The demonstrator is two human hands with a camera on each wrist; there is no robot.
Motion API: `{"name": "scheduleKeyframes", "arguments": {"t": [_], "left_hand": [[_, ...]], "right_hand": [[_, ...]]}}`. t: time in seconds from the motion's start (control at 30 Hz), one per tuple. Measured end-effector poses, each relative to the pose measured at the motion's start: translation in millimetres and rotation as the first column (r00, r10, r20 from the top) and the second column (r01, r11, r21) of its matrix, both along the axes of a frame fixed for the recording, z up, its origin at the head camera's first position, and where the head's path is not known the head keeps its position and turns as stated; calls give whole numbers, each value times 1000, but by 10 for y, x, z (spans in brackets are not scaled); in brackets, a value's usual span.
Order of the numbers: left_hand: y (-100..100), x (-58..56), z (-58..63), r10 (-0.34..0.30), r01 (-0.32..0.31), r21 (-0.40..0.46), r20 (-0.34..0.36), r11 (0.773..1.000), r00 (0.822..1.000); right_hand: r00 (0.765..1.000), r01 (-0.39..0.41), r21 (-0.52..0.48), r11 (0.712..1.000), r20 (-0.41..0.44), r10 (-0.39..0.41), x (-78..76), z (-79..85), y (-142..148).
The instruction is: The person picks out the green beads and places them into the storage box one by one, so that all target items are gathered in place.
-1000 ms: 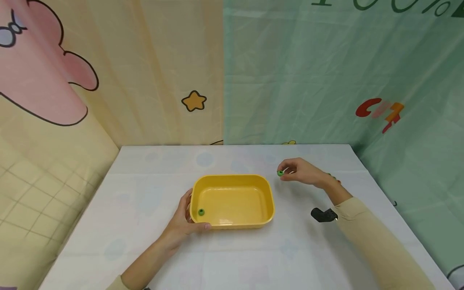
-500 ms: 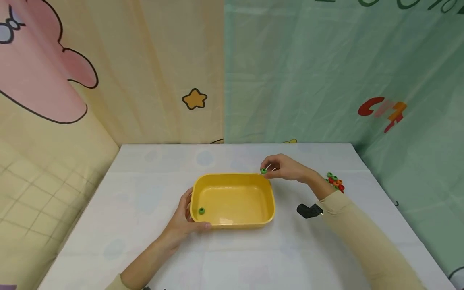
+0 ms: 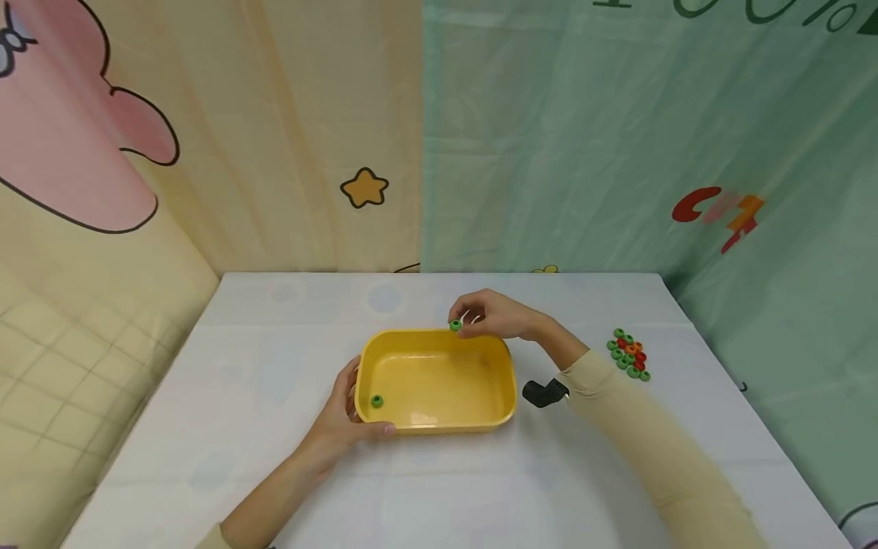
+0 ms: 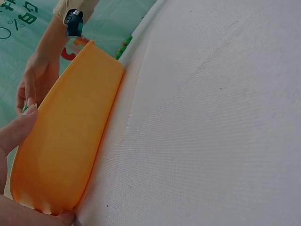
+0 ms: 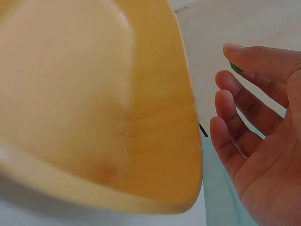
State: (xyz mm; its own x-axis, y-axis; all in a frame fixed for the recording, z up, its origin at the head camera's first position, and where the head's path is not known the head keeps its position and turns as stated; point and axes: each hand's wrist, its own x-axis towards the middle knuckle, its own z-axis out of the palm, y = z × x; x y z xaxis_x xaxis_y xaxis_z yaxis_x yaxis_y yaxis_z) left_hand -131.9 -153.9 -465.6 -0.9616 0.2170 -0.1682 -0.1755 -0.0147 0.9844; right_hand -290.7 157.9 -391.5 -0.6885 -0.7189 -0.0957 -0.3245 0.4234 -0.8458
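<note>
White table (image 3: 466, 488): left hand (image 3: 343, 415) is gripping tray (image 3: 439, 385), right hand (image 3: 495, 313) is pinching green bead (image 3: 456, 325), rim (image 3: 411, 332) near fingertips (image 5: 237, 50); slack pinch possibly dropping it outside.

One desk (image 3: 480, 496); one tray (image 3: 442, 389), taken as the dial's centre; two grips, the left grip (image 3: 341, 419) at eight o'clock and the right grip (image 3: 499, 314) at one; one loose green bead (image 3: 377, 401) inside the tray at eight o'clock; one held green bead (image 3: 456, 325) just past twelve; one pile (image 3: 629, 359) at three o'clock, about thirteen beads: roughly eight green, three red, two orange, too small for certainty; two sleeves (image 3: 658, 450); one black device (image 3: 544, 393) at three; one star (image 3: 364, 187) at eleven.
</note>
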Motion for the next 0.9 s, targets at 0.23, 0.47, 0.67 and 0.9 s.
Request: {"name": "scheduleKeyframes", "arguments": {"t": [0.23, 0.47, 0.67, 0.9], "left_hand": [[-2, 12, -6, 0, 0, -12, 13, 1000, 1000], [8, 2, 12, -7, 7, -13, 5, 1000, 1000], [10, 3, 4, -7, 7, -1, 6, 1000, 1000], [23, 15, 1, -13, 13, 10, 4, 1000, 1000]], "right_hand": [[996, -83, -33, 996, -33, 82, -37, 12, -269], [983, -180, -54, 982, -56, 177, -30, 47, -563], [965, -247, -46, 968, -104, 242, -10, 63, -782], [963, -238, 5, 971, -133, 237, 26, 115, -878]]}}
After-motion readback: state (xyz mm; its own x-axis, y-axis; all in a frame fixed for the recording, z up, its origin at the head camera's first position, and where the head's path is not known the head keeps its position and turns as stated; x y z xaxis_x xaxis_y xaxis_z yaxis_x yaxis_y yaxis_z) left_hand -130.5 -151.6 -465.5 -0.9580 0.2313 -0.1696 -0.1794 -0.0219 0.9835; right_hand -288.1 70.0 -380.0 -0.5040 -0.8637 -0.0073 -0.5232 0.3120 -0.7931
